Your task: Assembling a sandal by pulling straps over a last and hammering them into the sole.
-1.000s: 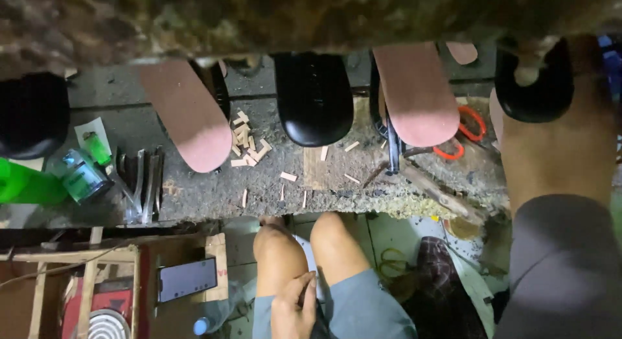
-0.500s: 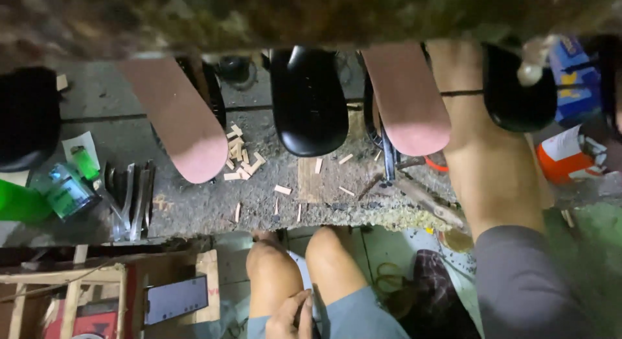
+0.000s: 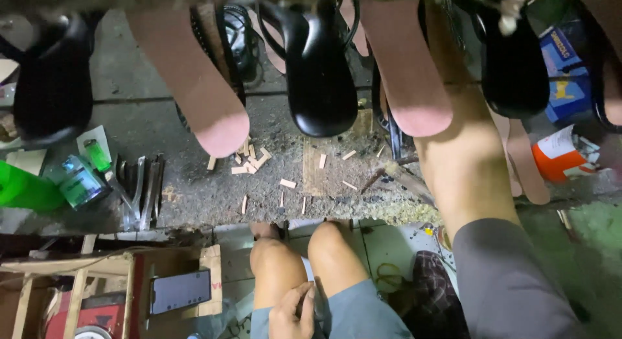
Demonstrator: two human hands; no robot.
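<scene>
1. A pink shoe sole hangs toe-down from the upper edge of the view, just beside a glossy black heeled shoe. It sits in a row of drying or stored footwear above the workbench, probably kept there to leave the bench surface free.
2. The person's right forearm, grey sleeve pushed to the elbow, stretches straight up behind that sole. The right hand is hidden by the hanging row, so its grip cannot be told.
3. The left hand rests low in the lap between bare knees, fingers curled against something dark. Whether it clamps on it cannot be told.
4. Small wood chips litter the bench below the shoes.
5. Metal hand tools lie at the left, near a green bottle.
6. A phone lies on a box under the bench.
</scene>
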